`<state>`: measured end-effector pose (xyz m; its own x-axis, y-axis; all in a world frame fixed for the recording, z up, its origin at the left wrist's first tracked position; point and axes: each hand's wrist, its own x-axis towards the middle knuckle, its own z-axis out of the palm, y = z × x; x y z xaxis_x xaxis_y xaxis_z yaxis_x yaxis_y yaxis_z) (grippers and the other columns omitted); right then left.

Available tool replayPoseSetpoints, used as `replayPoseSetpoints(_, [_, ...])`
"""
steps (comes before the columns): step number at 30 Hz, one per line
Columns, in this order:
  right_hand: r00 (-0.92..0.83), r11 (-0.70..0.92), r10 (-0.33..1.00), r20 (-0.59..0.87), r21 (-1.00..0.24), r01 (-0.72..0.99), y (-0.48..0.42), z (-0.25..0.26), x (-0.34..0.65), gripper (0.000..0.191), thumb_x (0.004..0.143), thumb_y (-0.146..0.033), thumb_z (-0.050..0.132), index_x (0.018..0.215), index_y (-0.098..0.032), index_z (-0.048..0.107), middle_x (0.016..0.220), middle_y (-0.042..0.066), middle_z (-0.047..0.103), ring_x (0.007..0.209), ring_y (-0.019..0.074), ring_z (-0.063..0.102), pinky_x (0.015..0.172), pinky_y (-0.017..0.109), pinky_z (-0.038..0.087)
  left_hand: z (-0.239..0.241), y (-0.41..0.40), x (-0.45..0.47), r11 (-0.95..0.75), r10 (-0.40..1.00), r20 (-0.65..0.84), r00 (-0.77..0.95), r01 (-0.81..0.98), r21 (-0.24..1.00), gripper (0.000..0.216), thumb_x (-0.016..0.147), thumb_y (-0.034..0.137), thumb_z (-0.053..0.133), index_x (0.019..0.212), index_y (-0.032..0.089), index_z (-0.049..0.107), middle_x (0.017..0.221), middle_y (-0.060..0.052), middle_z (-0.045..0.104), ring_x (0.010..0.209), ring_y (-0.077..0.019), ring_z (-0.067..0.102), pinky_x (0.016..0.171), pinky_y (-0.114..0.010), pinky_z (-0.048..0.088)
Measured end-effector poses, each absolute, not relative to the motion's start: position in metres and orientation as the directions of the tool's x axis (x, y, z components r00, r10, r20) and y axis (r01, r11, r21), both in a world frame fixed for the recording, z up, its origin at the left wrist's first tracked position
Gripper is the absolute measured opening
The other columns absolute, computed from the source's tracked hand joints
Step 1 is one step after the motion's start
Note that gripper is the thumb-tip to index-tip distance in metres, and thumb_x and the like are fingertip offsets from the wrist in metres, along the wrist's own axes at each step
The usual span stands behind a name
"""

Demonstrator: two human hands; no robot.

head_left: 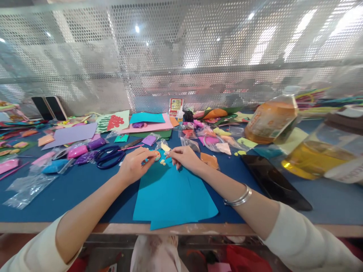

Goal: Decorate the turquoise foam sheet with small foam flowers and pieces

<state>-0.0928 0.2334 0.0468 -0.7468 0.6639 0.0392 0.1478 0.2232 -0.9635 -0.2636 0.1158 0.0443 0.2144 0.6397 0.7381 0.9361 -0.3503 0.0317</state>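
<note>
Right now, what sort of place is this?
Probably a craft workspace, perhaps a class or workshop: blue paper, scissors and small bags of what looks like coloured clay lie on one table.

Toward eight o'clock from centre, the left hand (134,166) hides part of a round orange piece (157,155); at six, anything between the fingertips of the right hand (185,159) is too small to tell. At three, a bottle of yellow liquid (302,162) is blurred and cut off by the edge. At twelve, shapes behind the perforated screen (159,64) are smeared, and a red-bordered packet (176,107) has unreadable print.
</note>
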Motion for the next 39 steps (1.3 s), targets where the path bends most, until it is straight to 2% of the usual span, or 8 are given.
replayPoseSetpoints(5, [-0.771, 0.225, 0.634, 0.051, -0.967, 0.121, 0.235, 0.045, -0.092, 0.026, 0.077, -0.032, 0.06, 0.06, -0.013, 0.06, 0.047, -0.002, 0.054, 0.034, 0.0062, 0.049, 0.037, 0.017, 0.042, 0.044, 0.115, -0.264, -0.325, 0.661, 0.732, 0.166, 0.942, 0.08, 0.022, 0.091, 0.023, 0.043, 0.1, 0.016, 0.06, 0.093, -0.008, 0.067, 0.083, -0.0146, 0.063, 0.072, -0.024, 0.052])
replayPoseSetpoints(11, [-0.81, 0.217, 0.586, 0.013, -0.966, 0.142, 0.234, 0.044, -0.094, 0.026, 0.078, -0.032, 0.059, 0.061, -0.012, 0.059, 0.049, -0.002, 0.056, 0.037, 0.0057, 0.051, 0.038, 0.015, 0.042, 0.039, 0.117, -0.264, -0.365, 0.702, 0.674, 0.23, 0.929, 0.064, 0.019, 0.089, 0.024, 0.047, 0.093, 0.019, 0.065, 0.091, -0.007, 0.068, 0.085, -0.0155, 0.063, 0.075, -0.026, 0.052])
replayPoseSetpoints(16, [-0.832, 0.177, 0.555, 0.016, -0.979, 0.099, 0.234, 0.044, -0.095, 0.027, 0.082, -0.03, 0.053, 0.063, -0.013, 0.058, 0.048, -0.003, 0.055, 0.035, 0.0059, 0.052, 0.038, 0.015, 0.042, 0.037, 0.121, -0.264, -0.346, 0.679, 0.706, 0.201, 0.936, 0.066, 0.019, 0.088, 0.025, 0.049, 0.095, 0.017, 0.064, 0.093, -0.008, 0.067, 0.086, -0.0161, 0.063, 0.08, -0.028, 0.051])
replayPoseSetpoints(21, [-0.817, 0.08, 0.575, -0.048, -0.99, 0.114, 0.232, 0.046, -0.095, 0.029, 0.087, -0.023, 0.041, 0.065, -0.013, 0.056, 0.048, -0.003, 0.053, 0.034, 0.0064, 0.053, 0.035, 0.016, 0.039, 0.038, 0.121, -0.264, -0.325, 0.71, 0.681, 0.179, 0.941, 0.091, 0.021, 0.088, 0.027, 0.049, 0.101, 0.017, 0.062, 0.093, -0.007, 0.067, 0.084, -0.0158, 0.062, 0.078, -0.027, 0.05])
replayPoseSetpoints(24, [-0.816, 0.065, 0.576, -0.049, -0.992, 0.105, 0.23, 0.047, -0.095, 0.025, 0.087, -0.02, 0.042, 0.065, -0.014, 0.053, 0.05, -0.003, 0.055, 0.034, 0.0072, 0.054, 0.034, 0.016, 0.038, 0.038, 0.122, -0.264, -0.349, 0.748, 0.623, 0.229, 0.934, 0.075, 0.017, 0.087, 0.028, 0.051, 0.089, 0.018, 0.064, 0.085, -0.005, 0.067, 0.075, -0.0141, 0.062, 0.069, -0.024, 0.049])
replayPoseSetpoints(28, [-0.786, 0.084, 0.618, 0.004, -0.995, 0.061, 0.228, 0.048, -0.094, 0.02, 0.086, -0.019, 0.045, 0.067, -0.015, 0.05, 0.053, -0.004, 0.056, 0.034, 0.0069, 0.054, 0.034, 0.016, 0.039, 0.038, 0.124, -0.265, -0.382, 0.734, 0.618, 0.282, 0.924, 0.032, 0.015, 0.086, 0.025, 0.053, 0.087, 0.016, 0.066, 0.085, -0.006, 0.067, 0.079, -0.0156, 0.063, 0.07, -0.024, 0.049])
replayPoseSetpoints(34, [-0.683, 0.101, 0.725, 0.088, -0.995, -0.022, 0.233, 0.049, -0.095, 0.026, 0.087, -0.025, 0.044, 0.063, -0.016, 0.047, 0.048, -0.005, 0.051, 0.03, 0.0056, 0.048, 0.031, 0.016, 0.039, 0.037, 0.13, -0.256, -0.36, 0.762, 0.601, 0.241, 0.929, 0.085, 0.015, 0.086, 0.022, 0.052, 0.092, 0.017, 0.065, 0.087, -0.005, 0.069, 0.08, -0.0153, 0.063, 0.071, -0.025, 0.048])
replayPoseSetpoints(39, [-0.692, 0.071, 0.721, 0.048, -0.997, 0.005, 0.234, 0.045, -0.098, 0.022, 0.083, -0.019, 0.047, 0.062, -0.015, 0.049, 0.047, -0.006, 0.051, 0.029, 0.0059, 0.048, 0.03, 0.016, 0.038, 0.038, 0.135, -0.25, -0.423, 0.758, 0.545, 0.359, 0.906, -0.009, 0.014, 0.085, 0.022, 0.053, 0.083, 0.018, 0.066, 0.086, -0.004, 0.069, 0.08, -0.0173, 0.061, 0.069, -0.029, 0.045])
